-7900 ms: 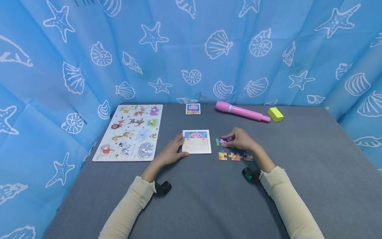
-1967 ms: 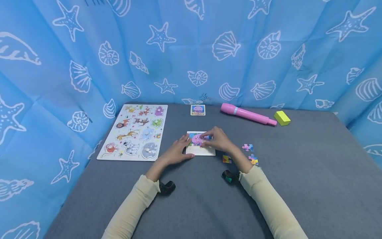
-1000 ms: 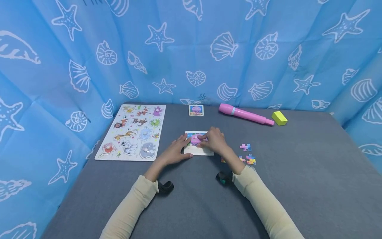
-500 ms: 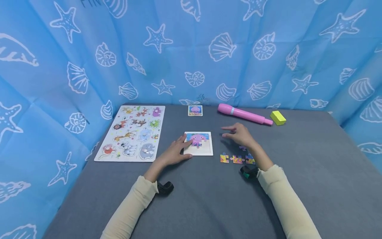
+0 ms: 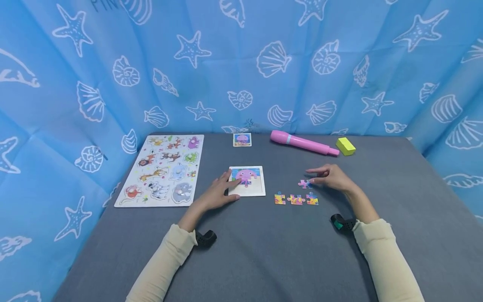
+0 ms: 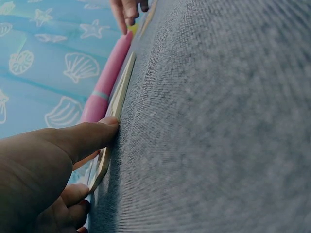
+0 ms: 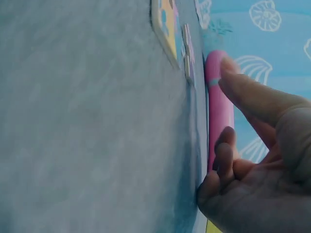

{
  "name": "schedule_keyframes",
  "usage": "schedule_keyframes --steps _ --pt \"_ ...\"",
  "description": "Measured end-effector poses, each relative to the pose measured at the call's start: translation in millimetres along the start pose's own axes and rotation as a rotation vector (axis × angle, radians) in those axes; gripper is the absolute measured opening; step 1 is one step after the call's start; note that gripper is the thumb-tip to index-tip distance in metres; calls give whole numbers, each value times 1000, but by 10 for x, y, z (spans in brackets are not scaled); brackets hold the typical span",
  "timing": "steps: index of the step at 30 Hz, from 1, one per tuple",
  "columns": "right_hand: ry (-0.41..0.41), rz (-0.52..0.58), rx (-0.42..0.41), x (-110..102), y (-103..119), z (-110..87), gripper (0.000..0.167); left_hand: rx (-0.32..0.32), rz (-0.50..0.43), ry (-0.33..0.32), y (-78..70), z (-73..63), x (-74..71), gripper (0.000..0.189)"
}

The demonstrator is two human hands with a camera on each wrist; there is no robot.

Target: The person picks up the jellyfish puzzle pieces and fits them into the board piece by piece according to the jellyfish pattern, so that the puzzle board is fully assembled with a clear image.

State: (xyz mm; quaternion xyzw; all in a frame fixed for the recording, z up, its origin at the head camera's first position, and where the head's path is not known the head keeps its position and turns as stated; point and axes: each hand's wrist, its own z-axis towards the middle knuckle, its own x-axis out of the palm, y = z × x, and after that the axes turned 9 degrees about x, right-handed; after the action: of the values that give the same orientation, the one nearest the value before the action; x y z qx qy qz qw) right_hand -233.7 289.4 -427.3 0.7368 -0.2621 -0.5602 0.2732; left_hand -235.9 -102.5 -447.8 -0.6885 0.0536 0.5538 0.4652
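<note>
A small white puzzle tray (image 5: 258, 193) lies mid-table, partly filled with a pink octopus picture (image 5: 247, 174). My left hand (image 5: 216, 192) holds its left side, thumb at the near edge and a finger reaching over the picture. The left wrist view shows the thumb touching the tray rim (image 6: 109, 141). To the right, my right hand (image 5: 332, 178) hovers beside a pink and blue jigsaw piece (image 5: 303, 183), thumb and forefinger apart. Three yellow and pink jigsaw pieces lie in a row nearer me: left (image 5: 279, 199), middle (image 5: 296, 200) and right (image 5: 312, 199).
An animal peg puzzle board (image 5: 160, 172) lies on the left. A small octopus picture card (image 5: 242, 139) is behind the tray. A pink tube (image 5: 303, 143) with a pale band and a yellow block (image 5: 345, 146) lie at the back right, before a blue shell-print curtain (image 5: 211, 67).
More pieces fill the tray than at first. My right hand has let go of a piece there and moved right, to the pink and blue piece. The left hand stays at the tray.
</note>
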Motion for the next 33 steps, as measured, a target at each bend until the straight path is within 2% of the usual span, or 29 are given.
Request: schedule_keyframes --steps 6,10,24,30,33 --pt "56 -13 -21 -11 -63 -17 41 -5 -5 5 -9 2 0 59" --pt "61 -54 -17 -3 -77 -10 42 -2 -10 1 -6 -1 -5 58" --pt "22 -64 2 34 -90 22 36 -4 7 5 -18 0 -17 59" --pt "15 -124 -27 40 -79 -7 35 -2 0 3 -26 -9 -4 58" --pt "12 -114 -51 37 -15 4 35 -3 -11 0 -23 -12 0 58"
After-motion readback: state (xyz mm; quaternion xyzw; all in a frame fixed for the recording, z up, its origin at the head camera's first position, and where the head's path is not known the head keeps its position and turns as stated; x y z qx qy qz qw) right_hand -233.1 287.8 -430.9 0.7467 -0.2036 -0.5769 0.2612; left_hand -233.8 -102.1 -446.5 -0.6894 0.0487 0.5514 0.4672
